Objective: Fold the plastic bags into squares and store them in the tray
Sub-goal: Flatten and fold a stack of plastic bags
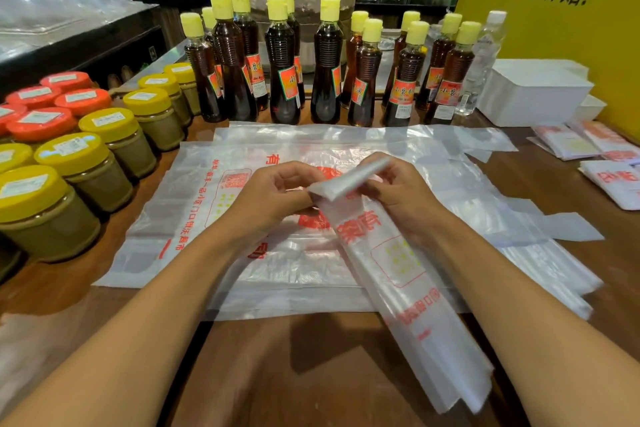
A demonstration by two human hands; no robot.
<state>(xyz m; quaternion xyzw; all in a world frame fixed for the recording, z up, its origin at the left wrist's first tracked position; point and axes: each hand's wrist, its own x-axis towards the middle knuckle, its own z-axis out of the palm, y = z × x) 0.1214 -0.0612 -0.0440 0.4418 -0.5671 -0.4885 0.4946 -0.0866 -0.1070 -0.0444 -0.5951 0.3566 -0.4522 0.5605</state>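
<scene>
A translucent plastic bag with red print, folded into a long narrow strip [398, 270], runs from my hands down toward the table's near edge. Its upper end is turned over into a small flap. My left hand [273, 196] pinches the strip at the fold, and my right hand [403, 196] grips the flap from the other side. Beneath lies a pile of flat unfolded bags [194, 204]. Folded bag squares [613, 180] rest on the table at the far right. A stack of white trays [533, 94] stands behind them.
Dark oil bottles with yellow caps [287, 73] line the back of the wooden table. Jars with yellow lids [86, 170] and red lids [41, 121] crowd the left side. A clear water bottle [481, 59] stands by the trays, with a yellow sign [554, 10] behind.
</scene>
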